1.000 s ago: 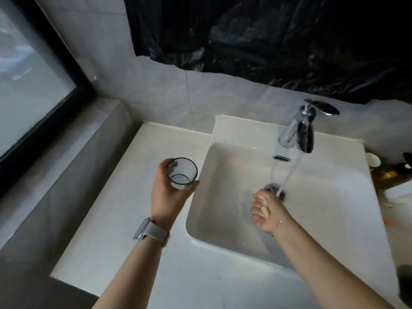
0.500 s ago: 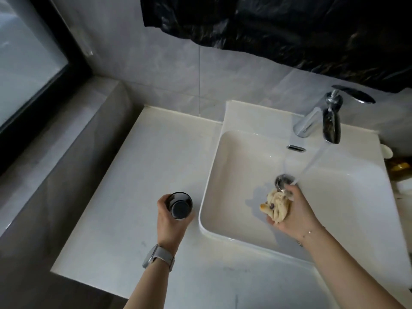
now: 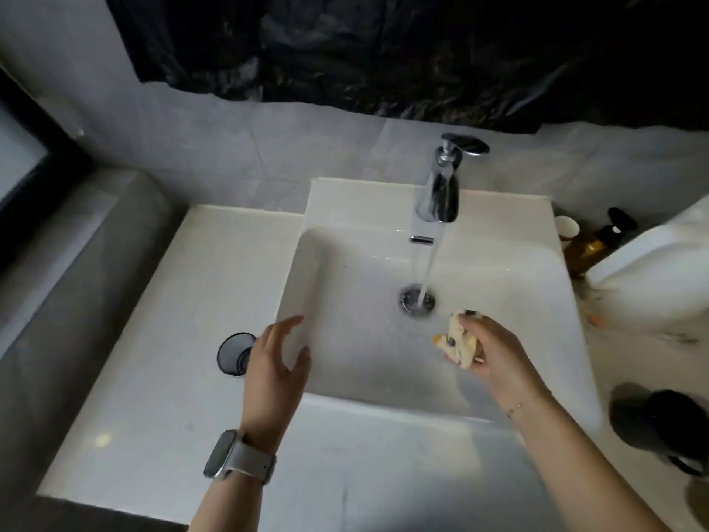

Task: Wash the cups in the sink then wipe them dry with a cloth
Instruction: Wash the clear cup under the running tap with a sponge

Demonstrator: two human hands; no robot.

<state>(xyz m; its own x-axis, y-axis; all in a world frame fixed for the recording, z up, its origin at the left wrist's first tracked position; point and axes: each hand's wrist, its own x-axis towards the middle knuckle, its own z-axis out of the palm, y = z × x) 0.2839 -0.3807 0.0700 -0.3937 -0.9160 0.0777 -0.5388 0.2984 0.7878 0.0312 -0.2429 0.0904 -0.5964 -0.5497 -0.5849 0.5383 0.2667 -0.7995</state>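
Water runs from the tap [image 3: 441, 193] into the sink [image 3: 510, 286] at mid-frame. Left of the basin, a dark glass cup [image 3: 234, 354] stands on the counter [image 3: 184, 301], just beside the left hand [image 3: 277, 364], whose fingers are spread and hold nothing. Lower right over the basin, the right hand [image 3: 489, 355] grips a wadded pale cloth [image 3: 458, 341].

Sink [image 3: 537, 224]: white. Countertop [image 3: 172, 339]: white. Faucet [image 3: 441, 190]: polished chrome. Glass cup [image 3: 234, 354]: clear with a dark tint. Cloth [image 3: 462, 341]: cream with small dark spots. Watch [image 3: 238, 456]: grey band. Pump bottle [image 3: 592, 245]: amber with a black top. Wall sheeting [image 3: 383, 51]: glossy black. Wall tiles [image 3: 230, 140]: pale grey.
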